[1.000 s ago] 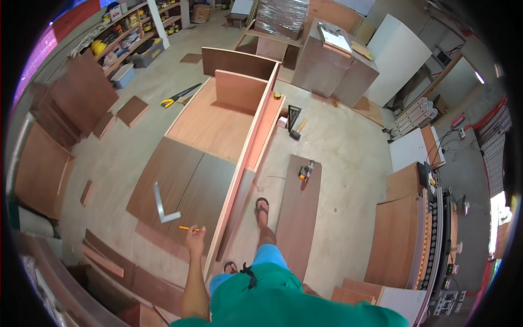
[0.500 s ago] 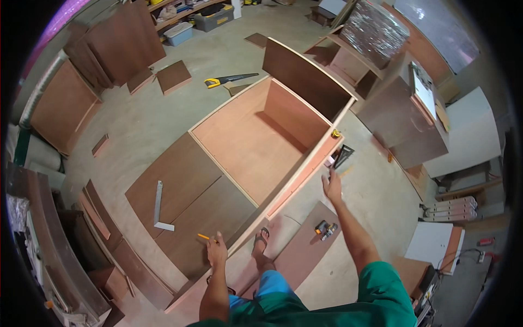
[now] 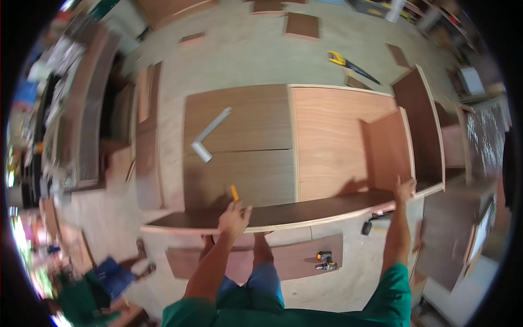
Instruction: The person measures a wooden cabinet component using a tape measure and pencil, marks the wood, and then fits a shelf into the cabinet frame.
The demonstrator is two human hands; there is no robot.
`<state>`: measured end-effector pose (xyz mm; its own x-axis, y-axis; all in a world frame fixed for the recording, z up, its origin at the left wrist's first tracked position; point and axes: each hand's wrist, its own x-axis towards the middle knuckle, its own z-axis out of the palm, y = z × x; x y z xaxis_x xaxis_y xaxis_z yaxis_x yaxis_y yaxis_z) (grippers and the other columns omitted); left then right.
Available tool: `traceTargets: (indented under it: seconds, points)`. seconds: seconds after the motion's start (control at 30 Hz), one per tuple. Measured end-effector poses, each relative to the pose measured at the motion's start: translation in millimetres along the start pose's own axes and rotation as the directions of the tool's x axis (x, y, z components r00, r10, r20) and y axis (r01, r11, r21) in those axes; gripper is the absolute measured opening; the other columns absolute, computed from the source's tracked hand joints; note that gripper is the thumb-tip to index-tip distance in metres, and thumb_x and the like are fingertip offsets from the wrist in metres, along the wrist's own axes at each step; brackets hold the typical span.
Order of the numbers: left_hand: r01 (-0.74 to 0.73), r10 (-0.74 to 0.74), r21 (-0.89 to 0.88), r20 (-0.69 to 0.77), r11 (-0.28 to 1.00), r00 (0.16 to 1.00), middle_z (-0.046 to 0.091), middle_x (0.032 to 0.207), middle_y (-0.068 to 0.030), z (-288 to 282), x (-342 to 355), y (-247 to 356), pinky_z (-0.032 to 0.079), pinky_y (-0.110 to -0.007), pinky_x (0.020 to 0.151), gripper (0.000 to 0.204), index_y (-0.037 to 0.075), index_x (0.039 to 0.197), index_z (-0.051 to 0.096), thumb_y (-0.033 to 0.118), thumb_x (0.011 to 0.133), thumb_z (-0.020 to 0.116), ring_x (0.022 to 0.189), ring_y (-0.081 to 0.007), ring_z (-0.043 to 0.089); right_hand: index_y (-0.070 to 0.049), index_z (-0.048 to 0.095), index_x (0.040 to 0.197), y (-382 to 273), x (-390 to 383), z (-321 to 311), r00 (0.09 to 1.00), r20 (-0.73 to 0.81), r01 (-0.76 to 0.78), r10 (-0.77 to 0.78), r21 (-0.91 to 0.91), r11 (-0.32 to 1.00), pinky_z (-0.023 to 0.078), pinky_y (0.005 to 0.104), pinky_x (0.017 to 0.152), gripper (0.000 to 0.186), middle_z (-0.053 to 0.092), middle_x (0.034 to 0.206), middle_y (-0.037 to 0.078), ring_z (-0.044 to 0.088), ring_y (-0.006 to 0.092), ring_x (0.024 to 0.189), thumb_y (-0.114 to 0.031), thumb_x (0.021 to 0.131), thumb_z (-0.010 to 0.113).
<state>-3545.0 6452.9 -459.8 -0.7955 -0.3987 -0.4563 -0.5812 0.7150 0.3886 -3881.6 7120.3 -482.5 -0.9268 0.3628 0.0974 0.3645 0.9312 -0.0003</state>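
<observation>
A yellow pencil is in my left hand, fingers closed around it, above the long front board of a wooden cabinet. My right hand, slightly blurred, reaches to the junction of that board and an upright inner panel, fingers apart and apparently touching the edge. Two dark veneered panels lie left of the pale plywood base, with a metal square on them. A cordless drill rests on a long board behind the front board, near my legs.
Another person in green and blue is at lower left. A handsaw and offcuts lie on the floor beyond the cabinet. Stacked boards and cluttered benches stand left; cabinets and a wrapped stack stand right.
My view has turned leftward, so the cabinet now lies crosswise. My right hand has come into view and moved onto the cabinet edge. My left hand still holds the pencil.
</observation>
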Motion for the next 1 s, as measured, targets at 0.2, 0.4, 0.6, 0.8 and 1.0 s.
traceTargets:
  seconds: [0.2,0.4,0.6,0.8,1.0]
  points:
    - [0.090,-0.090,0.074,-0.001,0.993,0.996,0.069,0.126,-0.0179,-25.8,-28.2,-45.3,0.058,-0.052,0.095,0.054,0.009,0.136,0.064,0.052,0.105,0.059,0.109,-0.0407,0.072,-0.003,0.062,0.123,-7.9,-40.0,81.9,0.782,-0.557,0.034,-0.278,-0.408,0.912,0.059,0.0548,0.086,0.094,0.066,0.118,0.018,0.070,0.0405,0.105,-0.082,0.075,0.079]
    - [0.004,0.000,0.040,-0.097,0.999,0.995,0.070,0.122,-0.0185,-13.4,-28.8,-69.7,0.058,-0.051,0.096,0.056,0.007,0.135,0.065,0.054,0.105,0.056,0.108,-0.0399,0.072,-0.005,0.047,0.156,36.7,5.1,97.3,0.987,0.087,0.144,-0.134,-0.122,0.982,0.058,0.0558,0.097,0.100,0.058,0.145,0.028,0.064,0.0455,0.120,-0.067,0.084,0.079]
    - [-0.004,0.003,-0.025,-0.056,1.000,0.998,0.069,0.125,-0.0201,-40.7,-11.2,-49.2,0.058,-0.051,0.096,0.058,0.004,0.134,0.064,0.053,0.104,0.057,0.111,-0.0387,0.072,-0.016,0.061,0.151,38.6,14.9,41.0,0.789,0.331,0.305,-0.518,0.520,0.798,0.052,0.0582,0.104,0.056,0.062,0.141,0.031,0.064,0.0511,0.120,-0.043,0.103,0.069]
    - [0.042,-0.042,-0.001,0.017,0.999,0.999,0.070,0.125,-0.0195,-48.6,-34.1,-72.6,0.058,-0.051,0.097,0.058,0.004,0.134,0.065,0.053,0.103,0.058,0.116,-0.0383,0.071,0.006,0.054,0.149,-121.0,-271.5,-3.8,0.932,0.019,0.327,-0.361,0.381,0.865,0.032,0.0540,0.126,0.068,0.049,0.156,0.033,0.041,0.0461,0.150,-0.045,0.106,0.065]
    - [-0.034,0.037,-0.082,0.038,0.996,0.999,0.070,0.126,-0.0185,-62.2,-39.8,-41.8,0.058,-0.052,0.096,0.060,0.005,0.135,0.064,0.055,0.101,0.059,0.115,-0.0378,0.070,0.005,0.049,0.155,-135.5,-571.6,-47.3,0.895,0.406,-0.029,-0.187,0.471,0.882,0.037,0.0482,0.123,0.070,0.055,0.152,0.036,0.051,0.0432,0.146,-0.038,0.104,0.068]
